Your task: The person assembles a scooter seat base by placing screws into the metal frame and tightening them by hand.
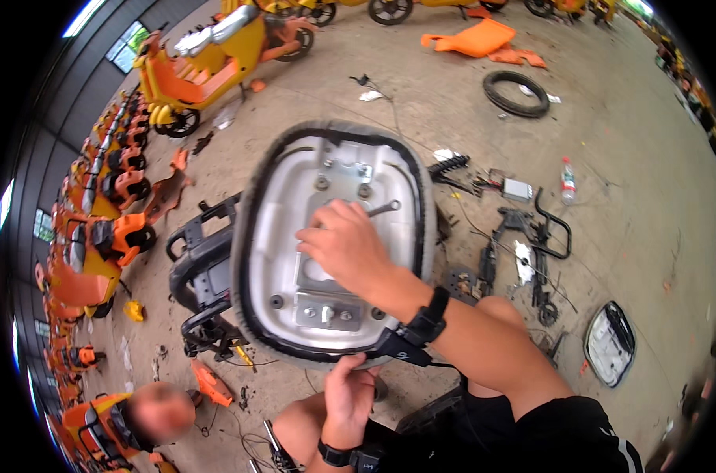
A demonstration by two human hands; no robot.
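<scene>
A scooter seat (255, 236) lies bottom up in front of me, its white plastic underside framed by a dark rim. Metal brackets with bolts are fixed to it: an upper bracket (344, 167) and a lower bracket (328, 312). My right hand (346, 246) is over the middle of the underside with its fingers curled. From behind it sticks out a small wrench (385, 207), its ring end pointing right; the other end is hidden. At the seat's near edge my left hand (348, 398) grips the rim, thumb against it.
Beneath the seat is a black scooter frame (196, 268). A plastic bottle (568, 181), a tire (516, 93), a silver box (517, 189) and a second seat (610, 344) lie on the floor. Orange-yellow scooters (208, 71) stand left and behind; another person (110, 426) is at lower left.
</scene>
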